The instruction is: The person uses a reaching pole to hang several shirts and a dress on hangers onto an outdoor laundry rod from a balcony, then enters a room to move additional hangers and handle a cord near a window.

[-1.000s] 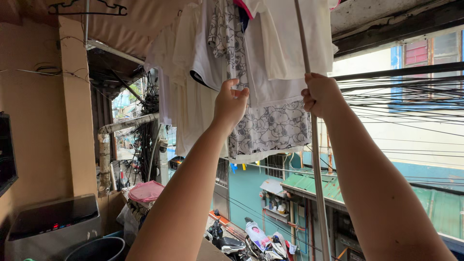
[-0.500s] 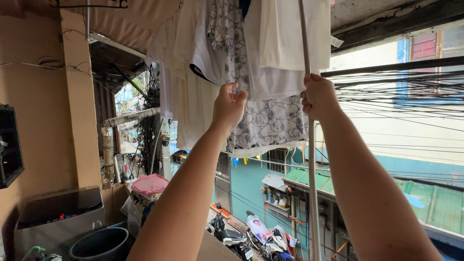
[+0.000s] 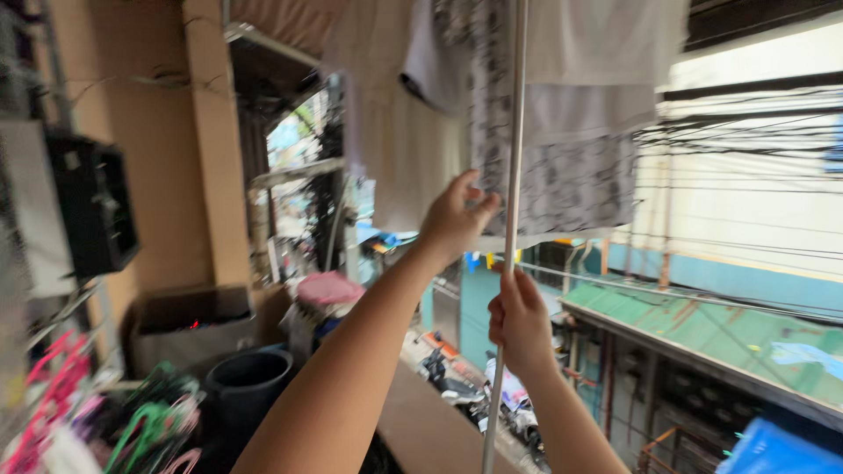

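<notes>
My right hand grips a long metal pole that stands nearly upright in the middle of the view. My left hand is raised just left of the pole with its fingers curled, right at the hem of the hanging laundry; whether it pinches the cloth I cannot tell. Above hang white shirts and a white garment with a grey cartoon print. The whole view is blurred by motion.
A black box is fixed to the left wall. Below it are a grey machine, a dark bucket and a heap of pink and green hangers. Cables run at right; a street with motorbikes lies below.
My right hand has slid down the pole from head height to well below my left hand. The view has swung left and down, and is now blurred.
</notes>
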